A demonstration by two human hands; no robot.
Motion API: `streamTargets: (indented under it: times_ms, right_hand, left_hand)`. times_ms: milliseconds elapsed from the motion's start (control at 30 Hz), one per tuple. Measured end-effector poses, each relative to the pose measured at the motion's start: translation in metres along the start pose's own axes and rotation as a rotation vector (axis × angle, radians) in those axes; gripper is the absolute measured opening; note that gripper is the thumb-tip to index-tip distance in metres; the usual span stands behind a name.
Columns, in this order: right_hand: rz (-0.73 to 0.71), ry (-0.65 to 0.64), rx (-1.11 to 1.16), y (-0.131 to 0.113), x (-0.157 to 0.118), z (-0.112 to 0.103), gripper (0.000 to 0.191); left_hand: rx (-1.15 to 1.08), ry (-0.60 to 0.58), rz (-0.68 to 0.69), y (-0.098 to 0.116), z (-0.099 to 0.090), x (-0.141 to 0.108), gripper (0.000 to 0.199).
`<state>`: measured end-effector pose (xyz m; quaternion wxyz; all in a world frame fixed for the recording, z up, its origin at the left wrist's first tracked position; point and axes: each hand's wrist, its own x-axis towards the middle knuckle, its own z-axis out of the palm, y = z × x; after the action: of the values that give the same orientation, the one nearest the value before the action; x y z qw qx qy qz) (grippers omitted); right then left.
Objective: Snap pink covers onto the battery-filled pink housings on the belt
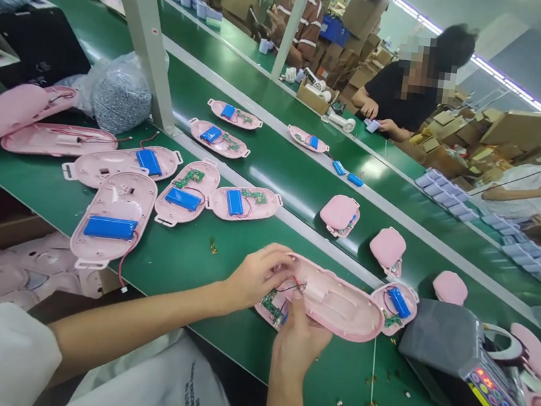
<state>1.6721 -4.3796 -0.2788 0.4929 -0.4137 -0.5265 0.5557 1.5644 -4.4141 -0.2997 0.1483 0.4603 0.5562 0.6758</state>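
Left hand (256, 277) pinching fragile wires (294, 287), right hand (300, 344) clamping a light, stiff pink plastic shell (337, 305) by its rim.

The only legible mark is a red LED number, apparently 22, on the display (484, 378) of the grey machine (445, 340) at lower right, while the black print on the white bag (190, 392) is too small and skewed to read.
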Motion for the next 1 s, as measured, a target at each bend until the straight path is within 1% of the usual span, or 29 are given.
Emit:
streamTargets:
  times_ms: [33, 67, 100, 133, 200, 233, 267, 300, 367, 400, 433, 467, 500, 533, 567, 600, 633, 667, 733, 800, 900, 967, 1000]
  right_hand:
    - [0.009, 0.018, 0.026, 0.000, -0.002, 0.002, 0.071]
    - [0.021, 0.028, 0.044, 0.002, -0.004, 0.003, 0.072]
    - [0.036, 0.030, 0.046, 0.003, -0.003, 0.002, 0.073]
    - [0.054, 0.014, 0.027, 0.004, -0.002, -0.001, 0.074]
    - [0.078, -0.055, -0.036, 0.003, 0.007, -0.012, 0.074]
    - [0.054, -0.074, -0.068, 0.000, 0.013, -0.019, 0.074]
    - [-0.006, -0.072, -0.106, -0.005, 0.021, -0.027, 0.073]
    - [-0.105, -0.053, -0.162, -0.012, 0.030, -0.034, 0.073]
    - [-0.390, -0.032, -0.385, -0.029, 0.048, -0.043, 0.067]
    - [-0.533, -0.082, -0.543, -0.038, 0.056, -0.044, 0.060]
    - [-0.647, -0.186, -0.712, -0.046, 0.064, -0.041, 0.053]
    - [-0.717, -0.327, -0.873, -0.053, 0.070, -0.036, 0.046]
    - [-0.730, -0.490, -1.022, -0.058, 0.076, -0.030, 0.038]
    - [-0.685, -0.656, -1.146, -0.061, 0.080, -0.023, 0.029]
    - [-0.602, -0.798, -1.238, -0.062, 0.084, -0.016, 0.022]
    - [-0.511, -0.902, -1.301, -0.061, 0.087, -0.010, 0.018]
    - [-0.429, -0.967, -1.325, -0.060, 0.089, -0.007, 0.016]
    - [-0.368, -0.997, -1.309, -0.058, 0.091, -0.005, 0.017]
    - [-0.310, -0.997, -1.206, -0.054, 0.094, -0.005, 0.019]
    - [-0.285, -0.987, -1.107, -0.051, 0.096, -0.008, 0.023]
    - [-0.279, -1.004, -1.019, -0.049, 0.098, -0.007, 0.038]
    - [-0.304, -1.006, -0.971, -0.050, 0.097, -0.007, 0.043]
    - [-0.330, -0.988, -0.934, -0.050, 0.095, -0.011, 0.043]
  left_hand:
    - [-0.103, 0.006, -0.095, -0.001, 0.001, 0.000, 0.013]
    - [-0.212, 0.002, -0.201, -0.002, 0.001, 0.000, 0.024]
    - [-0.312, -0.017, -0.301, -0.002, 0.000, 0.001, 0.033]
    - [-0.394, -0.041, -0.387, -0.003, -0.002, 0.002, 0.036]
    - [-0.497, -0.081, -0.511, -0.003, -0.005, 0.006, 0.030]
    - [-0.522, -0.087, -0.553, -0.004, -0.007, 0.008, 0.025]
    - [-0.534, -0.085, -0.583, -0.004, -0.008, 0.010, 0.022]
    - [-0.533, -0.081, -0.605, -0.005, -0.009, 0.011, 0.022]
    - [-0.505, -0.082, -0.622, -0.005, -0.008, 0.011, 0.024]
    - [-0.487, -0.091, -0.618, -0.004, -0.007, 0.011, 0.024]
    - [-0.477, -0.105, -0.614, -0.004, -0.005, 0.011, 0.024]
    - [-0.472, -0.114, -0.609, -0.003, -0.004, 0.011, 0.024]
    - [-0.467, -0.120, -0.607, -0.002, -0.003, 0.010, 0.025]
    - [-0.460, -0.120, -0.605, -0.001, -0.002, 0.010, 0.026]
    - [-0.450, -0.117, -0.607, 0.000, -0.001, 0.010, 0.028]
    - [-0.442, -0.113, -0.611, 0.000, -0.001, 0.010, 0.029]
    - [-0.431, -0.109, -0.611, 0.000, -0.001, 0.010, 0.030]
    - [-0.416, -0.103, -0.604, 0.000, -0.001, 0.009, 0.028]
    - [-0.355, -0.104, -0.572, 0.000, -0.001, 0.009, 0.022]
    - [-0.194, -0.139, -0.523, 0.001, -0.001, 0.009, 0.013]
    - [0.050, -0.232, -0.479, 0.004, -0.002, 0.012, 0.009]
    - [0.093, -0.273, -0.474, 0.008, -0.003, 0.015, 0.010]
    - [0.096, -0.294, -0.475, 0.011, -0.004, 0.017, 0.011]
